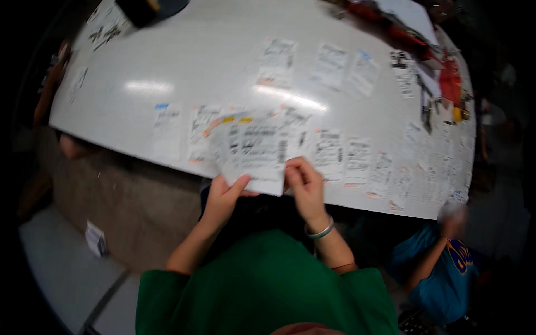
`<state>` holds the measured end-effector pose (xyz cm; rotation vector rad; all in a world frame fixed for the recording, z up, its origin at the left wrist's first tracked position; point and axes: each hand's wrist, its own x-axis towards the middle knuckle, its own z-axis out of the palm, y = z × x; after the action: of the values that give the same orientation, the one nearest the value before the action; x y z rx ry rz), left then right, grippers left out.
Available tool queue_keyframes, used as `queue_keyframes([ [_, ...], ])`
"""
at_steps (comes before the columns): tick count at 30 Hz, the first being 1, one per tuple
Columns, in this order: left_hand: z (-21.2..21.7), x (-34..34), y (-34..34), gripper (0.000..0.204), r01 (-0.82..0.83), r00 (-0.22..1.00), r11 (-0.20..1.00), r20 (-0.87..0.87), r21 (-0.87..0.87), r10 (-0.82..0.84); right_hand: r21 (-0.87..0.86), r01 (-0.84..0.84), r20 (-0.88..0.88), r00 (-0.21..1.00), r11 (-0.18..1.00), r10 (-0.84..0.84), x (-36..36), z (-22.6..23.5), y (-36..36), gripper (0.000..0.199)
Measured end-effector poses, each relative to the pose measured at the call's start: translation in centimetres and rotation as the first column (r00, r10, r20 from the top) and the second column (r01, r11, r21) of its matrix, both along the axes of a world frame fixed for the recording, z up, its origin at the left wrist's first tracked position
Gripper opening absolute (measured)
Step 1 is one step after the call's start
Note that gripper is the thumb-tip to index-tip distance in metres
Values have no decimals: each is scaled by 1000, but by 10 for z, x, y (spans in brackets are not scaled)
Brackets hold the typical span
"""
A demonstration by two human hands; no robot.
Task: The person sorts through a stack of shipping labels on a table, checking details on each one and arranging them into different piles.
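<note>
A small stack of white printed label sheets (254, 159) is held in front of me at the table's near edge. My left hand (224, 200) is closed on its lower left corner, thumb on top and fingers underneath. At the lower right edge my right hand (305, 181) pinches the sheets with curled fingers. Orange and yellow marks show along the upper edge of the fanned sheets. The print is blurred. Just beyond and beside the stack lie more printed labels (328, 151) in a row on the table.
The long white table (206, 61) curves across the view. More labels (277, 61) lie farther back. Red items and tools (427, 111) crowd the right side. A person in a blue shirt (446, 279) stands at right; another person's arm (54, 78) is at far left.
</note>
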<state>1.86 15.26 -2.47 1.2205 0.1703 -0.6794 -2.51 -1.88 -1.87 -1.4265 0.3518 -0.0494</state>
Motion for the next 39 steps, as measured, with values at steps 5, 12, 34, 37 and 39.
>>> queue_keyframes([
  [5, 1, -6, 9, 30, 43, 999, 999, -29, -33, -44, 30, -31, -24, 999, 999, 32, -2, -1, 10, 11],
  [12, 7, -2, -5, 32, 84, 996, 992, -23, -96, -87, -82, 9, -49, 999, 997, -13, 5, 4, 4, 19],
  [34, 2, -8, -3, 31, 111, 994, 993, -8, -47, -111, -224, 36, -46, 998, 974, -48, -8, 0, -1, 22],
  [37, 3, -16, 5, 29, 177, 984, 984, 5, -19, -177, -246, 4, -67, 998, 969, -21, -16, -1, -2, 23],
  [39, 0, -21, 7, 27, 271, 962, 962, 39, 29, -272, -237, -9, -86, 996, 971, -12, -26, -5, -4, 25],
])
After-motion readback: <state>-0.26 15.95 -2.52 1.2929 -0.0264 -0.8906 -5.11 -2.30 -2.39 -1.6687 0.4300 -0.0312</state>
